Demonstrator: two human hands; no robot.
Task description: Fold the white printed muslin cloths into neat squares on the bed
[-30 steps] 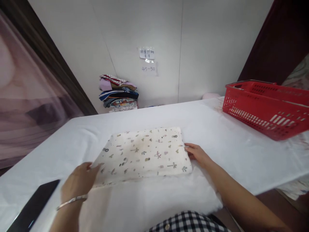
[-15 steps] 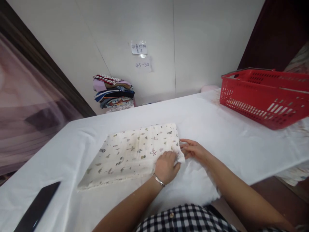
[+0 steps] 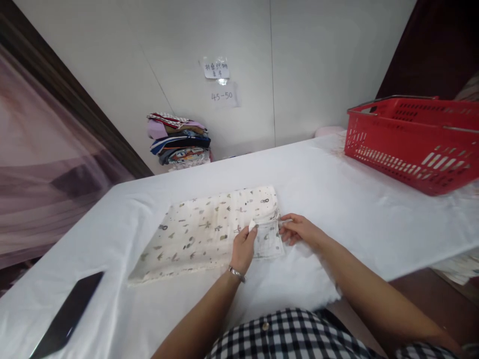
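A white muslin cloth [image 3: 202, 234] printed with small plants and animals lies folded on the white-covered table. At its near right corner the top layer is turned back, baring a paler layer underneath. My left hand [image 3: 244, 247], with a bracelet at the wrist, pinches the lifted edge between thumb and fingers. My right hand [image 3: 301, 230] is at the cloth's right edge with its fingers curled and fingertips at the fold; it appears to grip the edge there.
A red plastic basket [image 3: 407, 144] stands at the table's right. A dark phone-like slab [image 3: 69, 314] lies front left. Beyond the far edge rises a stack of folded textiles [image 3: 181, 139], below paper notes [image 3: 220, 82] on the wall. A sheer curtain [image 3: 56, 164] hangs at left.
My left hand has gone from pressing on the cloth to pinching its corner layer, pulling it back leftward and up. The right hand stays at the right edge. The view has shifted slightly.
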